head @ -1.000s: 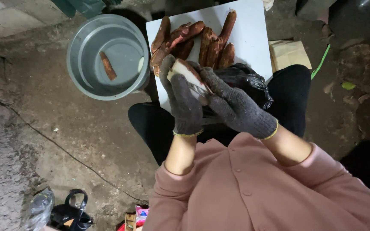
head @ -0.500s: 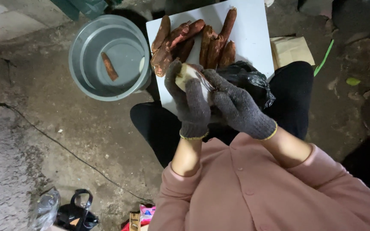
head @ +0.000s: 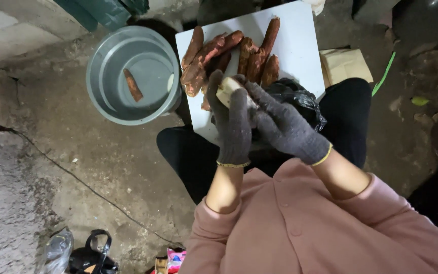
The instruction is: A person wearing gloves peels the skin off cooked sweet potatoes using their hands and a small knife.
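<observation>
Left hand (head: 233, 122) and right hand (head: 280, 124), both gloved, clasp a pale peeled root (head: 225, 89); grey basin (head: 102, 96) at 9 o'clock.

The left hand (head: 233, 124), in a dark grey knit glove, grips a pale, partly peeled root (head: 226, 90). The right hand (head: 285, 127), gloved alike, closes over the same root from the right side. Both hands are held above a white board (head: 300, 45). A pile of reddish-brown unpeeled roots (head: 229, 53) lies on the board. A black plastic bag (head: 300, 99) sits just beside the right hand. A grey metal basin (head: 133, 73) stands left of the board on the dirt floor (head: 102, 172), containing one small brown root piece (head: 132, 84).
</observation>
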